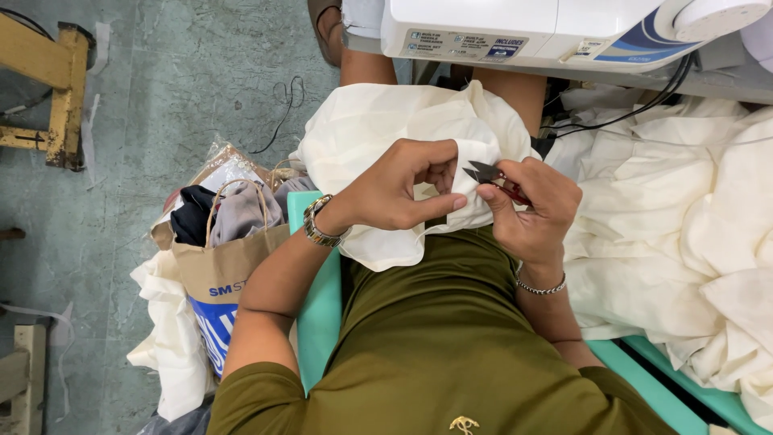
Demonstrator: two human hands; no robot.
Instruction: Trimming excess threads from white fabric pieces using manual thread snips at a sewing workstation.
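- The cream cloth (378,133) lies over the person's lap, near the centre of the view, and a folded edge of it is lifted up between the two hands.
- The left hand (400,189) pinches this folded edge; the thumb and the fingers are closed on the cloth, and a metal wristwatch (320,222) sits on the wrist at 8 o'clock from the hand.
- The right hand (533,211) is closed around small thread snips (491,175) with a red handle; the dark blades point toward 10 o'clock and their tips are just beside the pinched edge of the cloth.
- A thin chain bracelet (541,287) is around the right wrist, at 6 o'clock from the right hand.
- The person wears an olive green shirt (451,338), which fills the lower middle of the view, and sits on a turquoise seat (318,310).
- At 3 o'clock from the hands, a big heap of the same cream fabric (684,225) is piled up, touching the right forearm.
- At 12 o'clock, a white sewing machine (547,28) stands at the top edge of the view, and black cables (644,101) run down from it over the heap.
- At 9 o'clock, a brown paper bag (221,266) with clothes inside stands on the green floor (177,89), just beside the seat.
- At 10 o'clock, far from the hands, a yellow wooden frame (56,89) stands on the floor.
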